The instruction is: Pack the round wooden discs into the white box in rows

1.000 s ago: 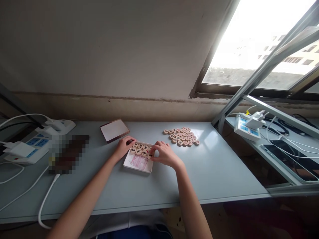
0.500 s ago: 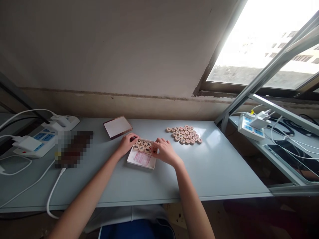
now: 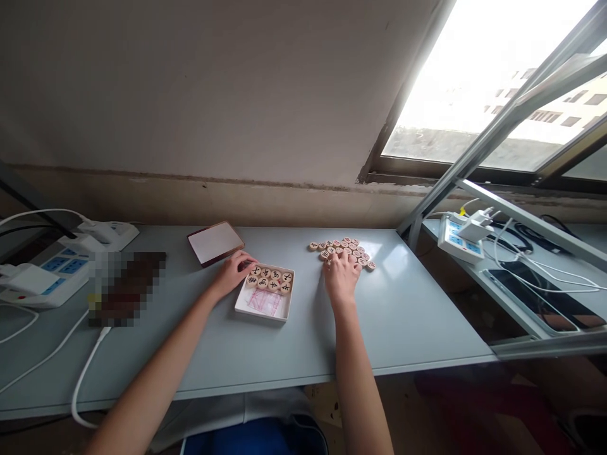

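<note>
A shallow white box lies on the grey desk. Round wooden Chinese chess pieces fill two rows at its far end, and pink lines show on its bare floor. My left hand pinches the box's far left corner between thumb and fingers. Farther right, my right hand reaches palm down over a cluster of loose chess pieces, fingers apart and bent onto the nearest ones. Its fingertips and some pieces beneath are hidden. No piece is visibly lifted.
The box lid lies inside up behind my left hand. At left are a power strip, white cables and a pixelated dark object. A metal frame rises at right, beside another power strip and a dark tablet.
My right hand has left the box and moved right to the loose pieces. The piece it held now sits at the right end of the near row. My left hand stays at the corner.
</note>
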Demonstrator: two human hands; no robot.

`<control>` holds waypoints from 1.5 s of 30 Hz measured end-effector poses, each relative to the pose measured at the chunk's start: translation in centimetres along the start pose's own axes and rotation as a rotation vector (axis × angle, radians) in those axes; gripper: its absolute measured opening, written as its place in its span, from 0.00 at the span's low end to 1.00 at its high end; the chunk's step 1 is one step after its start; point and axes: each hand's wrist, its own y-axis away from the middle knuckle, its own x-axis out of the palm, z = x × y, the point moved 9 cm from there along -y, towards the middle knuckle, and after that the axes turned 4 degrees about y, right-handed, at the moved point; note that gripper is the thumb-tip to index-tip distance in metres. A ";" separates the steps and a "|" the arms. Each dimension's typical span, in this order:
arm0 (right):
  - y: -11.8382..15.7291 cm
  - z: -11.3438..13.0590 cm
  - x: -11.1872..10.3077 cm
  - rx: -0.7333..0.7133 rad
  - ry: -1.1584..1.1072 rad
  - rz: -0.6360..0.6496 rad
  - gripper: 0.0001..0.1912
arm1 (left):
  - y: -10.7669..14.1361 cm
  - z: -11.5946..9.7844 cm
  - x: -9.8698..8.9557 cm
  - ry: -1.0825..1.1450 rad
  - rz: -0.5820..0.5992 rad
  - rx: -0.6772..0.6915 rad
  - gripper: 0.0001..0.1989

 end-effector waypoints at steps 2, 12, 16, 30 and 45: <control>-0.1 -0.3 0.5 -0.003 0.018 0.017 0.12 | 0.0 0.0 0.0 -0.010 0.007 0.001 0.14; 0.4 1.5 1.6 -0.111 -0.166 0.107 0.08 | 0.1 -0.5 0.3 0.003 0.018 0.026 0.14; 0.5 2.4 2.0 -0.144 -0.129 0.099 0.12 | 0.1 -0.7 0.3 -0.007 0.013 0.029 0.13; 5.6 12.8 -0.9 -0.737 -0.495 0.125 0.12 | 0.0 -0.2 0.6 -0.037 0.006 0.028 0.12; 8.7 16.4 -0.8 -0.929 -0.396 0.072 0.07 | 0.0 0.1 0.8 -0.030 0.004 0.009 0.12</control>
